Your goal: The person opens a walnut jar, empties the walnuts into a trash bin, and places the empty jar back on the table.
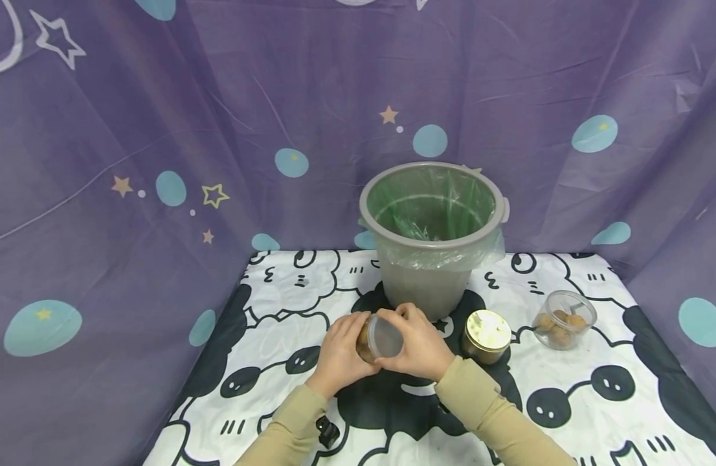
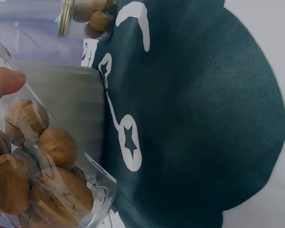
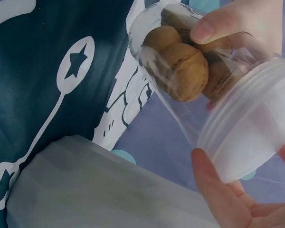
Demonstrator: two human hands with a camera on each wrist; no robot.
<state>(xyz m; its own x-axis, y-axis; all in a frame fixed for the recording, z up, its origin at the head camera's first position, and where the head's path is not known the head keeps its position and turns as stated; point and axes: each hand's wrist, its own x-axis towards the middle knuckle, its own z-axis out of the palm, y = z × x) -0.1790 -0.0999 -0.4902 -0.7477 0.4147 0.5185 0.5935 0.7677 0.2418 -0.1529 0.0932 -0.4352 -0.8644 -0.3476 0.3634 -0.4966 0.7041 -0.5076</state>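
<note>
A clear jar (image 3: 194, 118) with several walnuts (image 3: 185, 71) in it is held tilted between both hands above the table. The left hand (image 1: 342, 355) grips the jar's body, its thumb lying along the side in the right wrist view. Over the jar's mouth sits a translucent white lid (image 3: 259, 118). The right hand (image 1: 421, 346) holds this lid by its rim, fingers and thumb spread around it. Through the jar wall the walnuts (image 2: 59, 147) also show in the left wrist view.
Behind the hands stands a grey bin (image 1: 425, 285) lined with a green-tinted bag (image 1: 419, 207). To the right are a gold-lidded jar (image 1: 488, 331) and a clear lidless-looking tub (image 1: 582, 310) with several brown balls. A cartoon-print cloth (image 1: 265, 349) covers the table; a purple curtain (image 1: 335, 77) hangs behind.
</note>
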